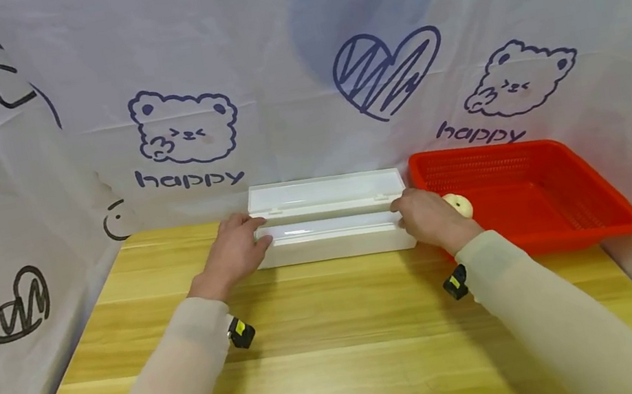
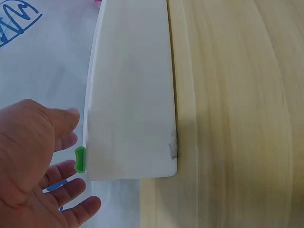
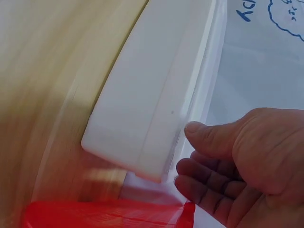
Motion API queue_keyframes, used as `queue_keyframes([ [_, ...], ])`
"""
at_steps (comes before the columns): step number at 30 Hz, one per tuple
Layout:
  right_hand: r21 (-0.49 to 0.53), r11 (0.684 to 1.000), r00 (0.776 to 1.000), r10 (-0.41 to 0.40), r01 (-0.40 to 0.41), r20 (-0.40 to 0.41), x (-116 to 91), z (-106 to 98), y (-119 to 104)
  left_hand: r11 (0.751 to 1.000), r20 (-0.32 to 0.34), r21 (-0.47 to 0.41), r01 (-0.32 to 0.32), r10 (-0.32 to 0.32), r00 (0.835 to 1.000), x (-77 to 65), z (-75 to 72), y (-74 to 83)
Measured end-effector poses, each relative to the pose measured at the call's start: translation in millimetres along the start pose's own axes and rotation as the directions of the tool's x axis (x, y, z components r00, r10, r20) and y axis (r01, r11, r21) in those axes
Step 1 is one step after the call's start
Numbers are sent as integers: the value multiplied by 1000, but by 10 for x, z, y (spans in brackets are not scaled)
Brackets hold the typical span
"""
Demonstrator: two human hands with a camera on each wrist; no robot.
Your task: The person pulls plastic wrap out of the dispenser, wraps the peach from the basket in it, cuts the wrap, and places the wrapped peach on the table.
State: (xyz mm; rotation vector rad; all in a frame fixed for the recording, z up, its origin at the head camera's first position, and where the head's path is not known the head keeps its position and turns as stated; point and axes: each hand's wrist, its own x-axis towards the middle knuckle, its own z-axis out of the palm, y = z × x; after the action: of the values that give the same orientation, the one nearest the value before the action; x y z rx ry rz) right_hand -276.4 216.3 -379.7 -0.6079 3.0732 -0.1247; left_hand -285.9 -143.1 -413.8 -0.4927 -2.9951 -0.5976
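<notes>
A long white box [image 1: 337, 247] lies across the far part of the table, its hinged lid [image 1: 324, 190] tipped back. My left hand [image 1: 233, 249] is at the box's left end, fingers spread and apart. In the left wrist view a small green piece [image 2: 80, 159] sits at the box's edge, close to those fingers. At the right end is my right hand [image 1: 428, 214]. In the right wrist view its thumb [image 3: 209, 137] is at the box's rim, with the other fingers loosely bent beyond the end. Whether the thumb touches the rim, I cannot tell.
A red plastic basket [image 1: 549, 241] stands at the right, close to my right hand. Inside it is a cream-coloured round thing [image 1: 459, 205] with a dark spot, partly hidden by that hand. White cloth [image 1: 292, 131] with drawings hangs behind the wooden table [image 1: 341, 346].
</notes>
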Motion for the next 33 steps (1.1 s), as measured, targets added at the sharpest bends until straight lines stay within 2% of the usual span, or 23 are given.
queue_keyframes([
  [4, 57, 997, 998, 55, -57, 35, 25, -7, 48, 999, 41, -26, 23, -22, 999, 10, 26, 5],
  [8, 91, 993, 996, 68, -74, 62, 52, -9, 69, 999, 53, -37, 34, -32, 998, 20, 50, 7],
  [19, 141, 987, 996, 65, -74, 65, 85, -15, 91, 994, 44, -57, 88, -86, 995, 42, 64, 37],
  [33, 181, 979, 994, 85, -95, 63, 115, 31, 105, 992, 28, -88, 92, -90, 996, 15, 86, 10],
])
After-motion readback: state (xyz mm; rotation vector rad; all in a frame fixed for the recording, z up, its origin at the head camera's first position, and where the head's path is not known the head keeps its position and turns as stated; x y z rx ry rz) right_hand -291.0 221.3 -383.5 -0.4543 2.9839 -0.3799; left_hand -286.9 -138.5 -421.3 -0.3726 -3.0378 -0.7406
